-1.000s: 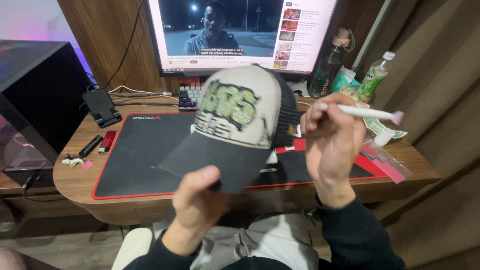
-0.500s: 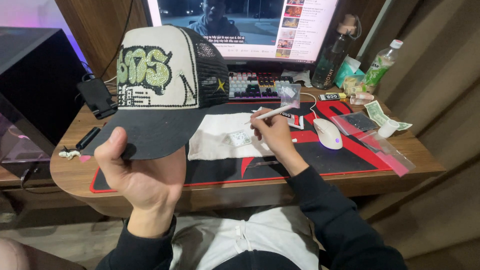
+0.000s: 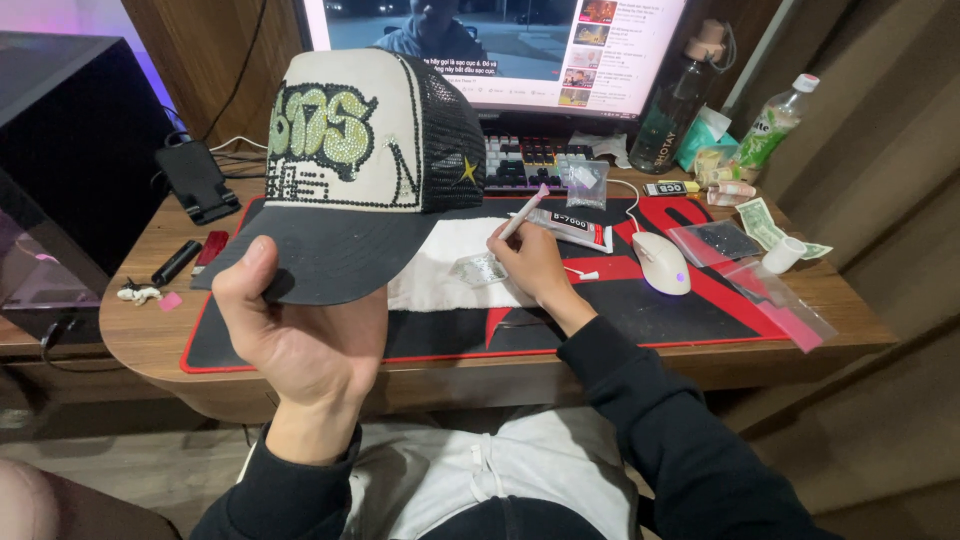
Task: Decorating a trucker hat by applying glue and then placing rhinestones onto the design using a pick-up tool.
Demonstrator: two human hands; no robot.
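right hand [image 3: 530,265] lowered to the white cloth [image 3: 440,275] — pen tool [image 3: 524,212] tip down, cap [image 3: 365,170] raised, turned leftward

A home computer desk: monitor [image 3: 500,50], keyboard [image 3: 530,160], mouse [image 3: 662,263], red-edged desk mat [image 3: 620,310].

The cap [image 3: 360,170] hides the left hand's fingers and part of the keyboard [image 3: 530,160] — the monitor [image 3: 500,50] runs off the top edge.

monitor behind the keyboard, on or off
On. The monitor screen is lit, showing a video frame with a column of small thumbnails at its right, above the keyboard.
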